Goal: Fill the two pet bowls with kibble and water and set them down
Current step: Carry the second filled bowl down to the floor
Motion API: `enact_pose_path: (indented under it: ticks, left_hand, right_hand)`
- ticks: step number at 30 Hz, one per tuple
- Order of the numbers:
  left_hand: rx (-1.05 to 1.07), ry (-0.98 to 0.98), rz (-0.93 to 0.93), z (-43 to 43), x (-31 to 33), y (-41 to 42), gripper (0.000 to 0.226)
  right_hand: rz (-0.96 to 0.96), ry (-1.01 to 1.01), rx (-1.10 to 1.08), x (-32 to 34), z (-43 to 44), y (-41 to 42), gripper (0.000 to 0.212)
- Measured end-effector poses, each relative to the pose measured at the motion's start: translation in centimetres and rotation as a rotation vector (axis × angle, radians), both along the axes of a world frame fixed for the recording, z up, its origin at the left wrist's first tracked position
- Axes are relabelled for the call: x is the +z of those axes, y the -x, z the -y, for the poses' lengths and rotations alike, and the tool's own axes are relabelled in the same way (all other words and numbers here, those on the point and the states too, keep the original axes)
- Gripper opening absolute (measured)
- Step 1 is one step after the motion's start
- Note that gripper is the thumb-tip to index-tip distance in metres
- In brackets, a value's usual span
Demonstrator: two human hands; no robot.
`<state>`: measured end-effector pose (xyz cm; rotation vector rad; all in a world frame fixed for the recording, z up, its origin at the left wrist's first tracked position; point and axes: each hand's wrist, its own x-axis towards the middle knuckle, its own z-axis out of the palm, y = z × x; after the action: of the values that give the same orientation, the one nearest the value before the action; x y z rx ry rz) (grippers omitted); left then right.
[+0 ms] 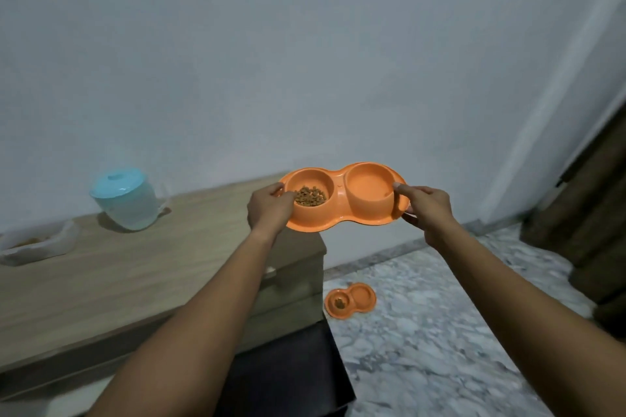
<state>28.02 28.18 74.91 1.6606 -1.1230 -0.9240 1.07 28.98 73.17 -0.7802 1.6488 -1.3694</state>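
An orange double pet bowl (342, 213) is held in the air past the right end of a wooden counter (101, 281). Its left cup holds brown kibble (310, 195); whether the right cup (369, 184) holds water I cannot tell. My left hand (269, 210) grips the left rim, thumb over the edge. My right hand (426, 210) pinches the right rim. A second orange double bowl (350, 301) stands on the marble floor below, with kibble in its left cup.
On the counter stand a translucent jug with a light-blue lid (127, 200) and a clear tub of kibble (34, 244) at the far left. A dark box (288, 372) sits under the counter's end. Brown furniture (589, 213) fills the right side.
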Motion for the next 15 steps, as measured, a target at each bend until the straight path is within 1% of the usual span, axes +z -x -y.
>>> enact_pose_path:
  ticks: [5, 8, 11, 15]
  left_hand:
    - [-0.079, -0.001, -0.013, 1.9, 0.1, 8.2, 0.049]
    - [-0.129, -0.002, -0.018, 3.2, -0.8, 12.4, 0.051]
    - [-0.168, -0.036, -0.032, 4.9, -2.9, 15.9, 0.051]
    - [-0.203, -0.085, -0.043, 7.6, -6.7, 19.9, 0.05]
  right_hand:
    - [-0.024, -0.005, -0.082, 0.5, 0.1, 8.4, 0.032]
    - [-0.014, -0.032, -0.125, -0.3, 0.6, 12.6, 0.032]
    - [-0.004, -0.081, -0.177, -2.3, 1.9, 16.0, 0.033]
    - [-0.017, -0.149, -0.192, -5.4, 4.3, 19.7, 0.032]
